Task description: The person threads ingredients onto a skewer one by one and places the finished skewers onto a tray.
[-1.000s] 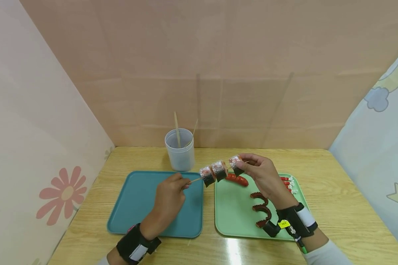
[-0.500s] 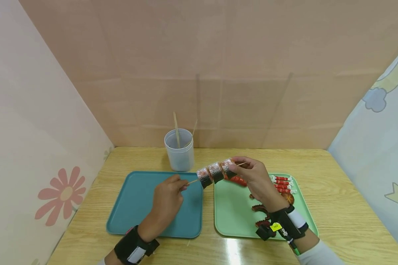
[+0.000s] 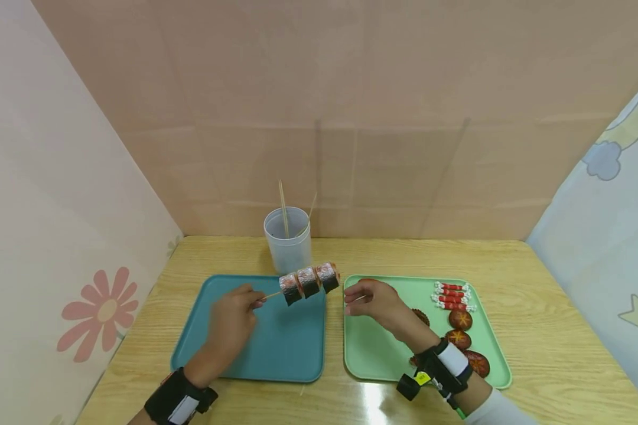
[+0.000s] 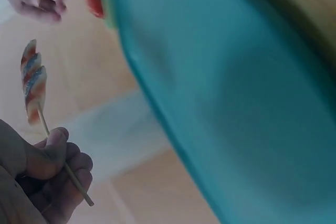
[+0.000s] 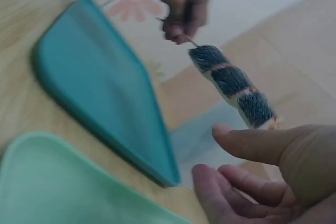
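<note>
My left hand (image 3: 231,321) pinches the lower end of a wooden skewer (image 3: 271,295) between thumb and fingers, above the blue tray. Threaded along it are three sushi roll pieces (image 3: 309,281), black below and white with reddish patches on top, pushed close together. In the left wrist view the skewer's butt end (image 4: 84,195) sticks out past the fingers. My right hand (image 3: 380,307) hangs over the left part of the green tray, its fingers and thumb parted with nothing between them. The right wrist view shows the far sushi roll piece (image 5: 255,109) just beyond that thumb.
The blue tray (image 3: 282,357) lies left, the green tray (image 3: 372,351) right. On the green one are several red pieces with white frilled ends (image 3: 452,297), scored brown mushroom caps (image 3: 459,320) and partly hidden tentacle pieces (image 3: 421,316). Behind stands a white cup (image 3: 289,255) of skewers.
The right hand slid the last roll piece against the other two, then let go. The left hand moved left and down with the loaded skewer, while the right hand came lower and left.
</note>
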Available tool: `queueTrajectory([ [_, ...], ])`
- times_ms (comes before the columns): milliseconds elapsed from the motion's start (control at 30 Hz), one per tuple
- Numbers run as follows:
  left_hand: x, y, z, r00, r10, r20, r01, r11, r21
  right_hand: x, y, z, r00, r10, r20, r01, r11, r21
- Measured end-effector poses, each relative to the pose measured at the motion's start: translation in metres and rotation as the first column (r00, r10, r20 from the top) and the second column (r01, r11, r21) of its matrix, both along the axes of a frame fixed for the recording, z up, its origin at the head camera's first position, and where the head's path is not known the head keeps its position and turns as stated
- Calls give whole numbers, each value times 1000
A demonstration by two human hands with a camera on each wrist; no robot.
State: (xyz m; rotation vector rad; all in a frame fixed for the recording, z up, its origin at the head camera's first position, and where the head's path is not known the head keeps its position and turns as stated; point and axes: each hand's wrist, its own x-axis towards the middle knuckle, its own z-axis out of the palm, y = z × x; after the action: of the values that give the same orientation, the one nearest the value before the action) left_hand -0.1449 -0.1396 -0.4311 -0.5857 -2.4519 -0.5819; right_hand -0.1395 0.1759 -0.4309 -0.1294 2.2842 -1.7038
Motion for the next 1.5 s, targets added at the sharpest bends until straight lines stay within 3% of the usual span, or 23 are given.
queueTrajectory([
  [167, -13, -31, -11, 999, 41, 33, -40, 998, -43, 2, -25, -11, 997, 19, -77, -5, 984, 178],
  [333, -31, -58, -21, 995, 93, 26, -90, 992, -87, -1, -50, -19, 989, -22, -148, 74, 930, 359],
  [433, -37, -72, -25, 990, 120, 68, -113, 989, -94, -5, -62, -24, 985, -29, -171, 98, 907, 409],
  [567, -38, -90, -29, 978, 171, 122, -159, 982, -102, -10, -74, -29, 985, -38, -168, 108, 894, 436],
  [800, -27, -117, -36, 950, 258, 173, -242, 964, -111, -15, -81, -34, 986, -49, -159, 117, 884, 453],
  [967, -11, -122, -40, 919, 295, 263, -273, 955, -116, -19, -80, -35, 989, -55, -140, 114, 882, 457],
  [1300, 16, -107, -34, 806, 366, 465, -337, 930, -149, -22, -79, -33, 993, -38, -108, 86, 867, 492],
  [1500, 22, -103, -30, 773, 346, 531, -321, 936, -143, -24, -77, -30, 996, -32, -82, 68, 873, 482],
])
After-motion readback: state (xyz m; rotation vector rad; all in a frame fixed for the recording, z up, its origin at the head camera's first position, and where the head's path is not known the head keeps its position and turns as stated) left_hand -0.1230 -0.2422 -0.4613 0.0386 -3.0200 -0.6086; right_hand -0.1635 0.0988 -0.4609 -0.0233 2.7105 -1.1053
